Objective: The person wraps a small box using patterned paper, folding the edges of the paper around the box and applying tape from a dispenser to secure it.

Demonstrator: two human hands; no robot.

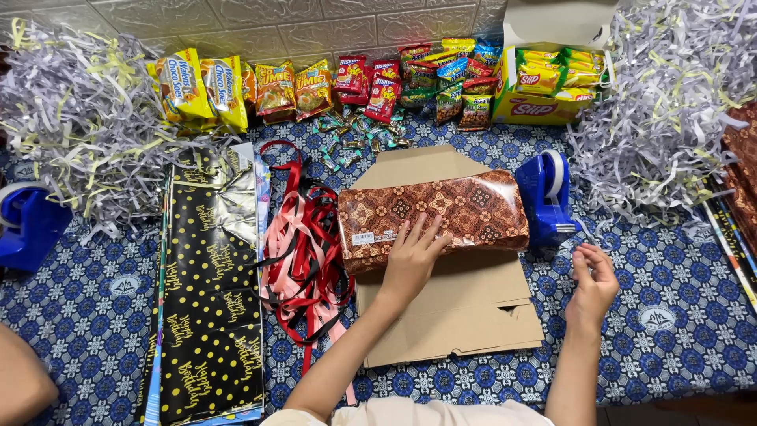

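Note:
My left hand (412,256) lies flat, fingers spread, on a box wrapped in glossy brown patterned paper (457,209). The wrapped box rests on a flattened brown cardboard box (465,312). My right hand (593,278) hovers to the right of the cardboard, fingers pinched on what looks like a small piece of clear tape, just below a blue tape dispenser (546,197).
Red, pink and black ribbons (303,244) and black gold-dotted wrapping sheets (209,292) lie left. Snack packets (315,87) and a yellow carton (544,87) line the back. Shredded paper piles (71,118) sit at both sides. Another blue dispenser (27,225) is far left.

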